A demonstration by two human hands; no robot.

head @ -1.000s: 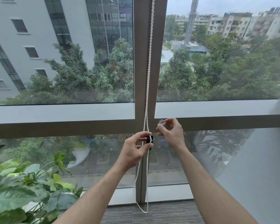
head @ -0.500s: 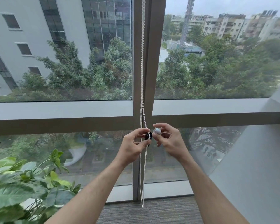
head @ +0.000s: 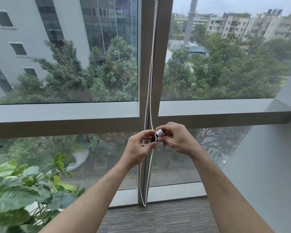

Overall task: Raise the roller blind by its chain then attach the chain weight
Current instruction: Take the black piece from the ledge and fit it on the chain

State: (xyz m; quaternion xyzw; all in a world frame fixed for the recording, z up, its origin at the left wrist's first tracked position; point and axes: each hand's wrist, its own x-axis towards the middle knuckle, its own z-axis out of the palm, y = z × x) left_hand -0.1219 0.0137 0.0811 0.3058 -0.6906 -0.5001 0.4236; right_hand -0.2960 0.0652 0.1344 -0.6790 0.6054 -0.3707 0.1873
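Observation:
A white beaded chain (head: 151, 68) hangs in a loop down the window's middle post, its bottom end near the carpet. My left hand (head: 138, 148) pinches the chain together with a small black piece (head: 153, 138) at mid-height. My right hand (head: 176, 140) holds a small white cylindrical chain weight (head: 160, 132) between thumb and fingers, pressed against the chain and the black piece. The two hands touch at the fingertips. The blind itself is out of view above.
A leafy green plant (head: 20, 195) stands at the lower left. The grey window frame (head: 64, 115) runs across at hand height. A grey wall (head: 265, 174) slants in on the right. Grey carpet (head: 158, 219) lies below.
My right hand has come down and left with the white weight, from apart to against the chain at my left hand. The view has shifted slightly.

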